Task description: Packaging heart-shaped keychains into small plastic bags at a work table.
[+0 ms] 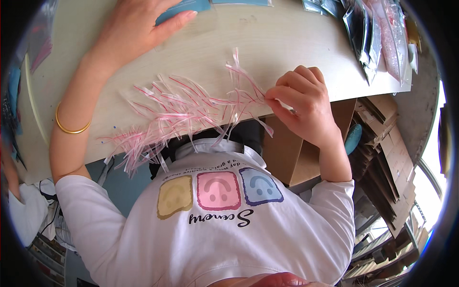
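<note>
A loose heap of thin clear plastic strips with red lines (pixel 186 107) lies along the near edge of the table, some ends hanging over it. At the heap's right end my right hand (pixel 301 103) is closed, thumb and index finger pinching the end of a strip. My left hand (pixel 131 31), with a gold bangle on its forearm, rests at the upper left. Its thumb stretches out over a flat blue packet (pixel 184 8), and its other fingertips are cut off by the upper edge.
Silvery packets (pixel 366 40) and a clear bag with pink contents (pixel 389 38) lie at the far right. An open cardboard box (pixel 306 160) stands below the table's near edge, beside stacked flat cardboard (pixel 392 158). Another person's white sleeve (pixel 28 215) shows at the left.
</note>
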A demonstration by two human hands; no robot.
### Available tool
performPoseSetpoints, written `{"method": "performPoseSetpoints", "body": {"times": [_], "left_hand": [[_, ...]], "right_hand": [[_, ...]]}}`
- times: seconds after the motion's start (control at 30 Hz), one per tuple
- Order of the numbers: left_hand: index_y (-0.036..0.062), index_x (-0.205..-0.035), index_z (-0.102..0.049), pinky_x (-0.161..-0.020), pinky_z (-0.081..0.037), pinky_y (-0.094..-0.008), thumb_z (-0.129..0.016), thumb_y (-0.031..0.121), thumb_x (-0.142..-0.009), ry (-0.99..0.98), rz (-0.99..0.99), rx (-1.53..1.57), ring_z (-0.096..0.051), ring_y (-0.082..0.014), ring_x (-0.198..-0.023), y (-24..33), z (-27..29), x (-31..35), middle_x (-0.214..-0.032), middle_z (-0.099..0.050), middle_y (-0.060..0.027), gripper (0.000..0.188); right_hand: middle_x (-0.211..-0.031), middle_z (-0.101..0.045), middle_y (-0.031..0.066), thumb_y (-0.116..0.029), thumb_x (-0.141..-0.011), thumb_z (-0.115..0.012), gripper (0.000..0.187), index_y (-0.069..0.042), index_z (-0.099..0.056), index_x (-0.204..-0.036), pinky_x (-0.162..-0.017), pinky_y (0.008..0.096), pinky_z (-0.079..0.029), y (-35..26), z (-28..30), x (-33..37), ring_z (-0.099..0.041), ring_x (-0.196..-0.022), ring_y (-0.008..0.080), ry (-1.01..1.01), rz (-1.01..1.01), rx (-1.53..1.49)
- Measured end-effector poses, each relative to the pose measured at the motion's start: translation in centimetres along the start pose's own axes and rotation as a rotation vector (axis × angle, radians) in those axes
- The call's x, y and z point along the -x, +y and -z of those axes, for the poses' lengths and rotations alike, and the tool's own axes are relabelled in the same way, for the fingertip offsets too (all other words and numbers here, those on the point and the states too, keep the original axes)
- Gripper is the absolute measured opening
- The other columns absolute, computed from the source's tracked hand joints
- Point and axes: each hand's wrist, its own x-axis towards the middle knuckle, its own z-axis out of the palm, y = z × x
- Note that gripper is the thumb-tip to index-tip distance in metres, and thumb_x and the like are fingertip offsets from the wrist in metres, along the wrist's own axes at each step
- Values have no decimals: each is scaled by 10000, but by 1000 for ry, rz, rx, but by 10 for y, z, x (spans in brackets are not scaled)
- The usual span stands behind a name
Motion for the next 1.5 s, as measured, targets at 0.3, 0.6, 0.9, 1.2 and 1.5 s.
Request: {"method": "performPoseSetpoints", "body": {"times": [0.3,0.6,0.9,1.2,1.5], "left_hand": [[62,-1353,-380,-981,-330,-421,-654,322,-793,286,-301,196,-414,-330,-1132,-32,-24,1,-1197,-480,-140,676],[32,-1065,-542,-1024,-355,-400,-757,293,-670,2,-49,-22,-403,-281,-1262,-11,13,43,-1305,-461,-101,520],[15,-802,-604,-848,-502,-355,-731,10,-684,224,-21,52,-602,-267,-1025,-12,12,63,-1019,-632,-92,174],[9,-752,-575,-806,-500,-339,-715,-9,-705,285,19,194,-591,-263,-1029,-18,10,65,-1029,-618,-99,148],[17,-906,-573,-829,-491,-347,-711,-6,-715,182,133,249,-574,-265,-1027,-23,13,65,-1075,-586,-96,237]], "right_hand": [[-812,-582,36,-89,-650,-755,223,-96,-685,-861,-625,312,-434,18,14,-60,-550,-748,200,235,88,-141],[-908,-572,2,-189,-673,-706,239,-112,-643,-891,-685,308,-444,14,-36,-129,-556,-809,185,271,531,183],[-867,-588,13,-155,-699,-699,151,-89,-642,-822,-684,325,-436,5,-34,-140,-562,-802,201,241,459,29],[-878,-584,15,-137,-687,-722,151,-111,-667,-825,-710,347,-420,14,-37,-138,-539,-793,216,265,407,-2],[-867,-556,36,-156,-741,-696,98,-78,-651,-777,-773,351,-362,9,-42,-143,-508,-842,243,255,156,-136]]}}
